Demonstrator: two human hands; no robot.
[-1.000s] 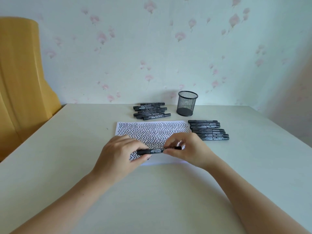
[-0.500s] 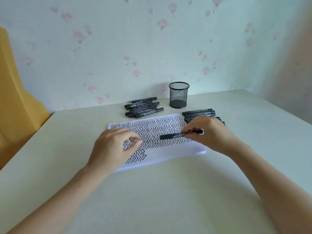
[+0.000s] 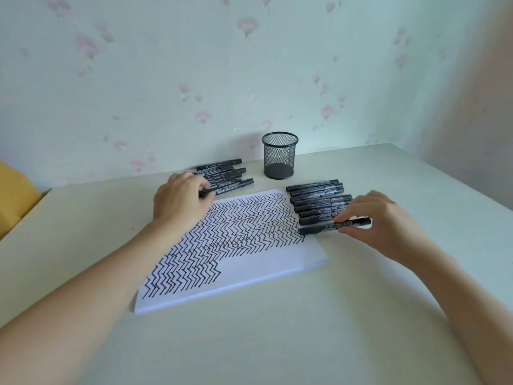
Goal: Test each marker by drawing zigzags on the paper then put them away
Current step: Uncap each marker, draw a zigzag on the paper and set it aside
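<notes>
Black capped marker [image 3: 334, 227] pinched by right hand [image 3: 380, 220] joins right-side row | left hand [image 3: 180, 202] fingers grip next untested marker [image 3: 206, 192] | uncapping likely follows.

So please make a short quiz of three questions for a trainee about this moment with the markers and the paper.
1. True or false: the mesh pen cup holds several markers.
2. Which hand holds a marker at the row of markers beside the paper's right edge? A) left hand B) right hand C) neither
3. Fill the gap: the zigzag lines cover most of the ____.

Key
1. False: no marker shows in the cup.
2. B: the right hand pinches a marker at the near end of that row; the left hand reaches into the other pile and grips a marker there.
3. paper
</notes>
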